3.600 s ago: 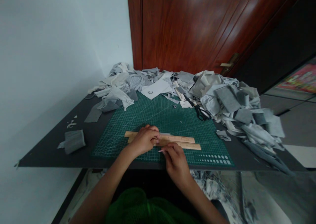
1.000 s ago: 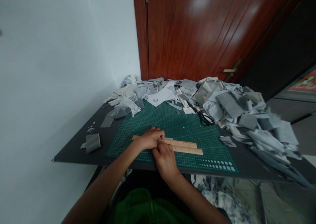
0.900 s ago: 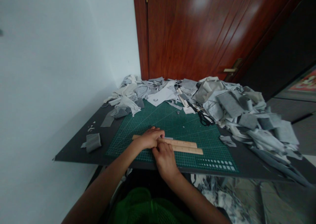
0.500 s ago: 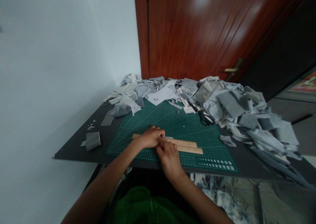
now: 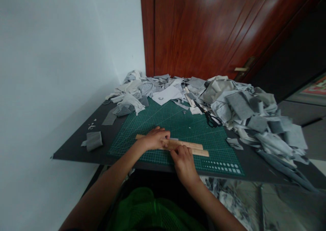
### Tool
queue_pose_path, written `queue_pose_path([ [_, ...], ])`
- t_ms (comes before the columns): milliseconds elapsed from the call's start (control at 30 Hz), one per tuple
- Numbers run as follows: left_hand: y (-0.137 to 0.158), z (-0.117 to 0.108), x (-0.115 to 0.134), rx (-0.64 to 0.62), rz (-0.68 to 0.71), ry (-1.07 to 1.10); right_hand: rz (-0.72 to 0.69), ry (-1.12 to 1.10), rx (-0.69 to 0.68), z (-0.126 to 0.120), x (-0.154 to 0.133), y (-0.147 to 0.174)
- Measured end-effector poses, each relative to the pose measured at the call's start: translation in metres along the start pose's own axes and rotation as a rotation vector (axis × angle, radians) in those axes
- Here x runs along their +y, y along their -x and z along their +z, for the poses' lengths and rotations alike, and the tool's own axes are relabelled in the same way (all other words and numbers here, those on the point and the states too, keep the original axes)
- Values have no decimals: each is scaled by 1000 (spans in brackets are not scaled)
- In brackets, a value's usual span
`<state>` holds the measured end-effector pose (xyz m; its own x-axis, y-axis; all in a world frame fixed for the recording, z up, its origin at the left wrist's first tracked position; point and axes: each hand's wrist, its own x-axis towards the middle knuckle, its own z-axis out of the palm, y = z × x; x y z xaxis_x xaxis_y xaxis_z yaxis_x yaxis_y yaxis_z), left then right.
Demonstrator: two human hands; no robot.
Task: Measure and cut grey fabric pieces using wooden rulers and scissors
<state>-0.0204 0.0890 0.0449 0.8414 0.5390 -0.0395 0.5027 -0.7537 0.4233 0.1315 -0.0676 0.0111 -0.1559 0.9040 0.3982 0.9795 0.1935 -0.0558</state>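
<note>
Two wooden rulers lie side by side, lengthwise across a green cutting mat [image 5: 165,117]. My left hand [image 5: 155,139] presses down with curled fingers on the farther wooden ruler [image 5: 188,144]. At the nearer wooden ruler [image 5: 201,152], my right hand [image 5: 183,161] has its fingers bent over the wood. A thin strip of grey fabric [image 5: 174,139] shows just beyond the farther ruler; the rest of it is hidden. Both hands cover parts of the rulers, and the fingertips are hard to make out.
Black-handled scissors [image 5: 213,121] lie at the mat's right edge, beside a large heap of grey fabric scraps [image 5: 239,105]. Another scrap pile [image 5: 131,102] and a white paper sheet [image 5: 166,94] are at the back. A folded grey cloth [image 5: 94,141] rests on the dark table [image 5: 76,149].
My right hand has slid to the right along the nearer ruler, away from my left hand. My left hand stays at about the same spot on the rulers.
</note>
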Motion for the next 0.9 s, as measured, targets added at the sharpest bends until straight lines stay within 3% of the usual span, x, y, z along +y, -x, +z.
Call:
queue_pose_path([
  [200, 2, -3, 3, -22, -17, 32, 12, -6, 13, -2, 10, 6],
  [533, 2, -5, 7, -30, -52, 18, 15, -204, 81, 13, 22, 6],
  [900, 2, -2, 3, -8, -28, 20, -4, -264, 66, 14, 9, -4],
])
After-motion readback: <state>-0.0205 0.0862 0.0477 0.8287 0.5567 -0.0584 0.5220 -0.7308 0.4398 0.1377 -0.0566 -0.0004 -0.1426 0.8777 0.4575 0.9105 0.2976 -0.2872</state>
